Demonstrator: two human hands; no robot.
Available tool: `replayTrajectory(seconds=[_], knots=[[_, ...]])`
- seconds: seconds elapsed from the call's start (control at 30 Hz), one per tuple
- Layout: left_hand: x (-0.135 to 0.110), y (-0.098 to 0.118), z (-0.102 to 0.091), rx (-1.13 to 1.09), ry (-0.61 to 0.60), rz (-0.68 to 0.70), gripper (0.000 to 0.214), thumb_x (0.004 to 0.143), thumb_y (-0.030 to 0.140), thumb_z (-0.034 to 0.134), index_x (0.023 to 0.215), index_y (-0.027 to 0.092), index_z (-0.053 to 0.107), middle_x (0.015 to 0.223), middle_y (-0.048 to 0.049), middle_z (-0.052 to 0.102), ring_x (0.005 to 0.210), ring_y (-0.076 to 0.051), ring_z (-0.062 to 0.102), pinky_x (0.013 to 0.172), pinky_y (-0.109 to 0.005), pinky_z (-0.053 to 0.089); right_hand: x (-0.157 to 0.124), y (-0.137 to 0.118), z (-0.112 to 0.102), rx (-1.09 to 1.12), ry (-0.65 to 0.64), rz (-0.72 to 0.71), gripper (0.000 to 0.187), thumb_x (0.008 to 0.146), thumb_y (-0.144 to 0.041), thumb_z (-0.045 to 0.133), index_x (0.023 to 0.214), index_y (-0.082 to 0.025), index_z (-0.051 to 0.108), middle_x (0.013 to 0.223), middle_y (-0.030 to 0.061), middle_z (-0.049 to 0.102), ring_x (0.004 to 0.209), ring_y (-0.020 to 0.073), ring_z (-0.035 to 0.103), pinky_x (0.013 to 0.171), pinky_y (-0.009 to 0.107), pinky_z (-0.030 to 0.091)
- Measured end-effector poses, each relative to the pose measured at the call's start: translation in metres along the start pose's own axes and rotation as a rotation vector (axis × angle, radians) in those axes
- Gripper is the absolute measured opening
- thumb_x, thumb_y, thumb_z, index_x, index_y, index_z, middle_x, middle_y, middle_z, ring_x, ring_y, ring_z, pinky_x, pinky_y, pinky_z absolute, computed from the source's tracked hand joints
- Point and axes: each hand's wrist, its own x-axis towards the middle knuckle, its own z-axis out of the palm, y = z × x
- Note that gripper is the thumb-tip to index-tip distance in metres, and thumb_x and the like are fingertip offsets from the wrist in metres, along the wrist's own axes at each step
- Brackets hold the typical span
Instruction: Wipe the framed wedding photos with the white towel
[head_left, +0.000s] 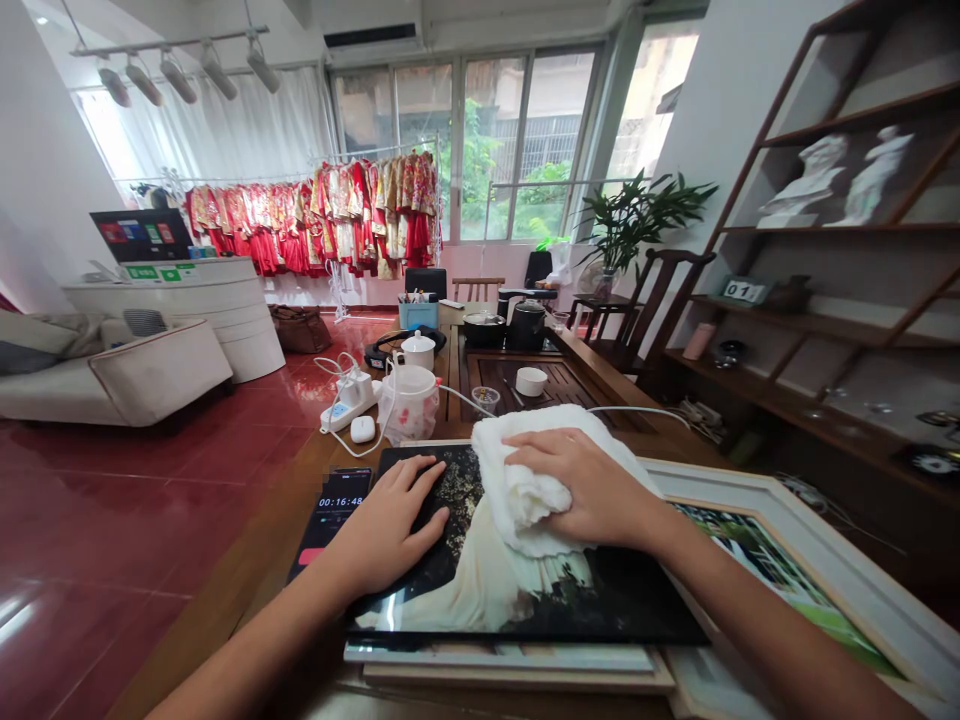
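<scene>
A glossy dark photo panel (630, 595) showing a pale gown lies on a stack of frames (510, 665) in front of me. My right hand (574, 480) is closed around a bunched part of a white towel (592, 430), which rests on the upper right of the panel. My left hand (394, 520) lies with fingers apart on the panel's left side, pressing no visible object. To the left, a phone (337, 500) displays a running timer. At the right, a white-framed picture (795, 570) sits partly under my right forearm.
Beyond the panel stand a white lidded pot (418, 349), a plastic-lined bin (409, 395), a power strip (349, 400), a white cup (531, 381) and a small glass ashtray (485, 397). Cables run across the wooden table. A shelf (847, 310) with white busts rises at right.
</scene>
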Motion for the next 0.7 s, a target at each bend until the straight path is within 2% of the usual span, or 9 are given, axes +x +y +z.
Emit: replayTrajectory(seconds=[0.3, 0.7], knots=[[0.010, 0.001, 0.001, -0.015, 0.043, 0.035, 0.044, 0.097, 0.034, 0.048, 0.139, 0.023, 0.044, 0.145, -0.0081, 0.044, 0.134, -0.025, 0.041, 0.113, -0.045, 0.035, 0.001, -0.033, -0.004, 0.127, -0.085, -0.136, 0.053, 0.065, -0.026, 0.065, 0.118, -0.032, 0.057, 0.141, 0.0012, 0.051, 0.124, 0.0259, 0.049, 0.108, 0.047, 0.019], [0.010, 0.002, 0.000, 0.009, 0.027, 0.018, 0.042, 0.097, 0.034, 0.046, 0.137, 0.021, 0.045, 0.146, -0.0087, 0.042, 0.135, -0.024, 0.040, 0.115, -0.043, 0.033, 0.002, -0.033, -0.005, 0.141, -0.122, -0.148, 0.052, 0.068, -0.026, 0.065, 0.120, -0.031, 0.058, 0.142, 0.0030, 0.049, 0.127, 0.0261, 0.047, 0.110, 0.047, 0.017]])
